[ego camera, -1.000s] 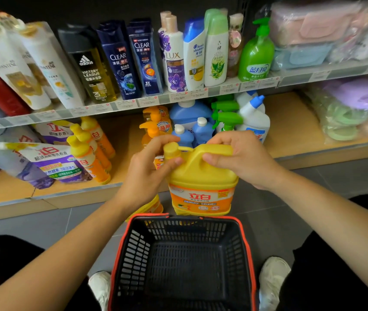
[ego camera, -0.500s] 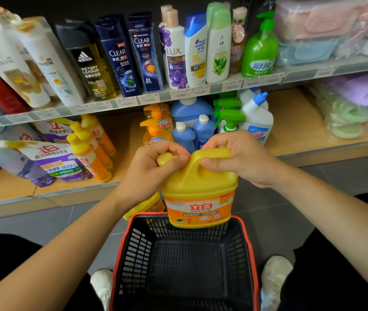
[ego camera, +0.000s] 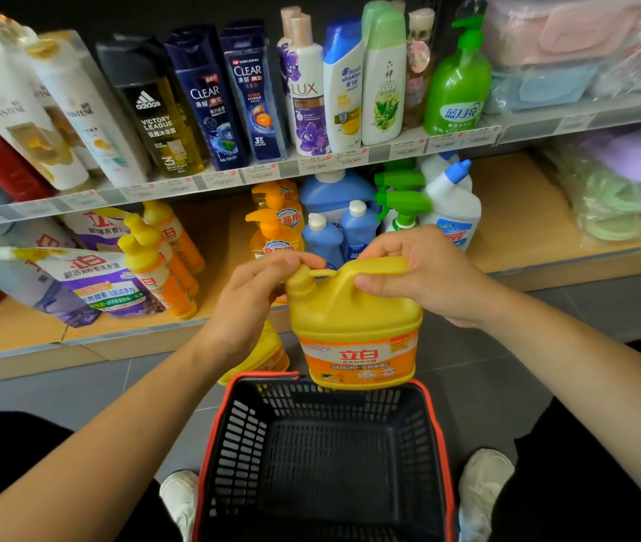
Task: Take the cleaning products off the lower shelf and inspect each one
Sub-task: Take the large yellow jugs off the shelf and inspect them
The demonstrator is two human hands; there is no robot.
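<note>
progress judged early | yellow jug held off the lower shelf, above the basket | handle gripped by right hand fingers, cap pinched by left hand | other bottles not yet taken

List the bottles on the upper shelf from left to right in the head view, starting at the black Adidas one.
Adidas bottle, first Clear bottle, second Clear bottle, Lux bottle, Head & Shoulders bottle, pale green-capped bottle, green pump bottle.
</note>
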